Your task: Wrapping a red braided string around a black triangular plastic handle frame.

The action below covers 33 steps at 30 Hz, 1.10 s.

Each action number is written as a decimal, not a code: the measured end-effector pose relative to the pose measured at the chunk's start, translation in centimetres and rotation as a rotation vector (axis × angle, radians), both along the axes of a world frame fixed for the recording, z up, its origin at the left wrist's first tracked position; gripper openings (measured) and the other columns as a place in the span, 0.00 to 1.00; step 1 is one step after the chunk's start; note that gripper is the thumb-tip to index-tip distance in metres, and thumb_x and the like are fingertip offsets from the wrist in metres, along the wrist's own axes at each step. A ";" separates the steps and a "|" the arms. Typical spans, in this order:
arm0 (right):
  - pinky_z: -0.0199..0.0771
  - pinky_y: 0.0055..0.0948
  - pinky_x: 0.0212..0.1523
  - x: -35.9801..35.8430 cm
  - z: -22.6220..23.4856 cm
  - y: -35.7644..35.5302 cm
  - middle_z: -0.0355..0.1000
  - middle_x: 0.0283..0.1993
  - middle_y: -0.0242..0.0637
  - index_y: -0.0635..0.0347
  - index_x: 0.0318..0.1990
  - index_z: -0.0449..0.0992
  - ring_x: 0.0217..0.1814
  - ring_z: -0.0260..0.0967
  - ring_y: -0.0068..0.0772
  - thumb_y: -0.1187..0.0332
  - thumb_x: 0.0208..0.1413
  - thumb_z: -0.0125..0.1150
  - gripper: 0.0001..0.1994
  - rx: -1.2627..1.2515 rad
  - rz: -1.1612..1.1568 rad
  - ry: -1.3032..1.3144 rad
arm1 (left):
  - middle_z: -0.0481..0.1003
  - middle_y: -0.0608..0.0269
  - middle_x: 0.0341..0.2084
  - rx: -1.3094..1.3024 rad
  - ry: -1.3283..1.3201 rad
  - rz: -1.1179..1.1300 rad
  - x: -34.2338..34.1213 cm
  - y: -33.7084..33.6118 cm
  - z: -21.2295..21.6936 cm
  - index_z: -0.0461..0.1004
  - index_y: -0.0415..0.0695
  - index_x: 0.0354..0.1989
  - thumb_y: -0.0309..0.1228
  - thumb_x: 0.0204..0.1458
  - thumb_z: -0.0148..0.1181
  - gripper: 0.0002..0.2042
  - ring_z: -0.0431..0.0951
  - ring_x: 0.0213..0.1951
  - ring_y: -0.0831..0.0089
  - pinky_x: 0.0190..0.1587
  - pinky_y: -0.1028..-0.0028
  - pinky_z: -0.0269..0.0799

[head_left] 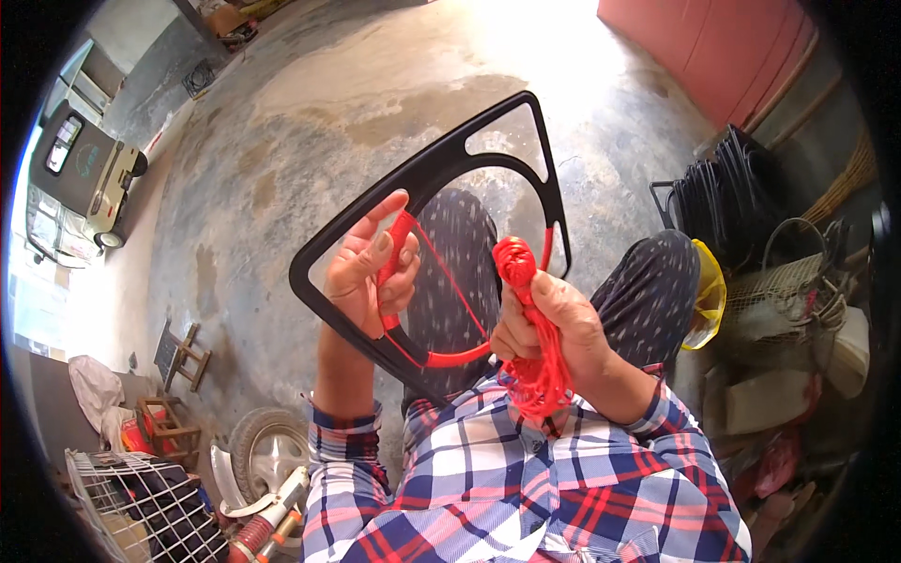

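Note:
A black frame [422,175] with a rounded inner ring stands tilted above my knees. Red cord is wound tightly round parts of that ring, and one such wrapped section [398,235] is in my left hand [355,274]. The fingers there curl round it, with the index finger raised. My right hand [570,324] is closed round a hank of red cord [515,263], its knotted top above the thumb and loose loops hanging below. A thin strand of cord runs slantwise across the ring's opening. The hank hides part of the ring's right side.
More black frames [727,188] are stacked at the right, near a wire basket [765,293] and a yellow bag [710,296]. At lower left are a wheel [258,448], a white wire crate [155,502] and small wooden stools [192,361]. A three-wheeled vehicle [89,174] stands far left.

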State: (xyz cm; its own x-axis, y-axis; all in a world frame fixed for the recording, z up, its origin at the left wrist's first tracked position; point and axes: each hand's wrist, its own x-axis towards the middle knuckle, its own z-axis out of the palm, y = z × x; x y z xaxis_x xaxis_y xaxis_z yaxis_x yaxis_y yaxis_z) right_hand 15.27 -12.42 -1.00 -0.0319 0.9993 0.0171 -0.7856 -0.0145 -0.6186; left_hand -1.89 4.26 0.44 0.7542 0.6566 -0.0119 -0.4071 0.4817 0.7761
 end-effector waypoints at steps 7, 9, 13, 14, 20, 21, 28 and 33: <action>0.70 0.30 0.45 1.1 1.9 2.3 0.71 0.35 0.32 0.65 0.58 0.65 0.37 0.68 0.27 0.58 0.66 0.46 0.21 -0.185 -0.155 -0.100 | 0.71 0.57 0.34 -0.042 -0.105 -0.058 -0.3 -0.2 -0.9 0.63 0.35 0.61 0.43 0.63 0.50 0.26 0.60 0.18 0.80 0.15 0.81 0.61; 0.73 0.29 0.45 1.2 2.9 2.0 0.74 0.37 0.34 0.66 0.60 0.65 0.40 0.73 0.28 0.74 0.57 0.55 0.22 -0.154 -0.045 -0.215 | 0.74 0.51 0.39 -0.108 -0.181 -0.128 0.0 -0.3 -0.7 0.65 0.35 0.60 0.45 0.63 0.49 0.26 0.64 0.19 0.78 0.17 0.77 0.65; 0.73 0.25 0.39 1.6 5.2 3.0 0.75 0.34 0.36 0.65 0.53 0.70 0.37 0.74 0.24 0.75 0.52 0.64 0.20 0.255 -0.150 -0.991 | 0.75 0.46 0.48 -0.200 -0.243 -0.096 1.1 -1.5 -0.7 0.67 0.34 0.59 0.56 0.61 0.44 0.33 0.78 0.36 0.65 0.36 0.66 0.77; 0.73 0.26 0.38 1.4 5.4 3.4 0.74 0.33 0.37 0.65 0.50 0.70 0.35 0.74 0.25 0.74 0.52 0.65 0.18 0.247 -0.275 -1.060 | 0.75 0.47 0.49 -0.250 -0.281 -0.109 1.5 -1.8 -0.5 0.67 0.34 0.59 0.57 0.61 0.44 0.35 0.79 0.41 0.63 0.41 0.64 0.78; 0.73 0.27 0.33 0.9 3.9 6.1 0.73 0.31 0.40 0.63 0.36 0.73 0.31 0.75 0.32 0.73 0.47 0.68 0.11 0.437 -0.755 -1.250 | 0.76 0.51 0.45 -0.049 -0.160 -0.030 4.0 -3.9 0.8 0.67 0.34 0.59 0.46 0.61 0.53 0.27 0.78 0.43 0.64 0.43 0.67 0.76; 0.73 0.26 0.37 1.3 4.1 5.8 0.75 0.31 0.37 0.64 0.34 0.75 0.32 0.74 0.30 0.72 0.50 0.65 0.07 0.397 -0.603 -1.115 | 0.77 0.51 0.44 -0.061 -0.282 -0.185 3.5 -3.2 0.4 0.66 0.34 0.59 0.44 0.61 0.52 0.26 0.79 0.39 0.66 0.37 0.69 0.77; 0.70 0.24 0.49 2.9 -1.0 5.6 0.75 0.42 0.35 0.66 0.45 0.74 0.44 0.72 0.25 0.68 0.57 0.58 0.13 -0.009 -0.070 0.064 | 0.73 0.43 0.53 -0.238 -0.150 -0.059 2.9 -4.6 1.0 0.65 0.26 0.58 0.36 0.65 0.45 0.23 0.76 0.52 0.58 0.56 0.64 0.71; 0.68 0.29 0.57 2.5 -0.6 6.7 0.75 0.50 0.45 0.66 0.50 0.73 0.54 0.72 0.36 0.66 0.57 0.62 0.16 0.091 0.161 0.218 | 0.77 0.49 0.44 -0.248 -0.025 -0.021 4.2 -6.9 2.4 0.68 0.33 0.56 0.42 0.65 0.45 0.23 0.78 0.43 0.66 0.48 0.69 0.73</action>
State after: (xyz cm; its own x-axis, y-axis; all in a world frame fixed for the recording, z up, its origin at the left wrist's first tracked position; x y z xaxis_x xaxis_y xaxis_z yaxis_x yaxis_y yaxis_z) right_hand 17.81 -5.76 -1.60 -0.1753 0.9758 0.1303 -0.8925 -0.1017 -0.4395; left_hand 2.32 -2.59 2.85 0.7694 0.6203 -0.1522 -0.4125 0.6646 0.6230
